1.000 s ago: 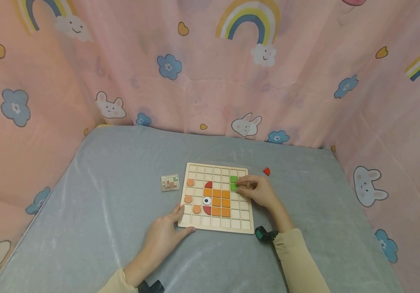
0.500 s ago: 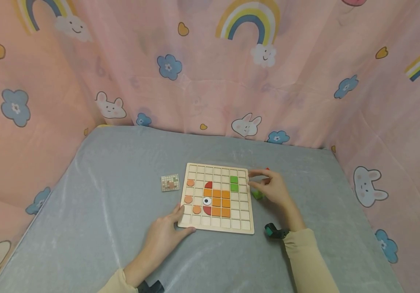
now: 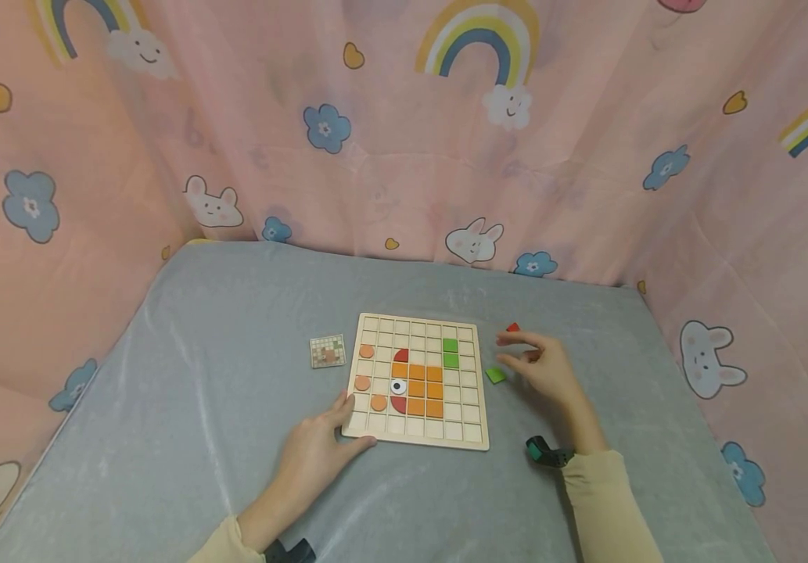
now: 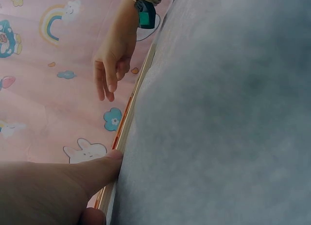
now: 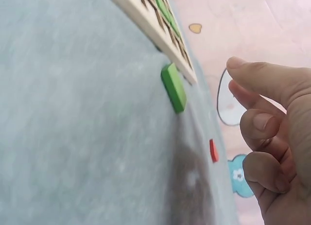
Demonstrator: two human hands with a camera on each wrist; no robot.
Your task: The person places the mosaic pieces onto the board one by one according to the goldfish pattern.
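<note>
A wooden grid board (image 3: 465, 426) lies on the grey cloth, holding orange squares (image 3: 416, 389), red rounded pieces (image 3: 401, 356), peach discs (image 3: 367, 351), a white eye disc (image 3: 398, 386) and two green squares (image 3: 450, 353). My left hand (image 3: 315, 446) rests at its near left corner, thumb against the front edge and fingers by the left edge. Beyond the right edge, my right hand (image 3: 544, 367) hovers with thumb and forefinger apart, holding nothing. A loose green square tile (image 3: 495, 375) lies between that hand and the board. A red piece (image 3: 512, 328) lies just behind the fingertips.
To the left of the board lies a small pattern card (image 3: 328, 352). Pink printed curtains (image 3: 389, 188) surround the cloth-covered table (image 3: 235, 328). Both wrists carry dark camera mounts (image 3: 547, 452).
My right hand has moved off the green squares on the board and out past its right edge, uncovering the loose green tile. The left hand stays put.
</note>
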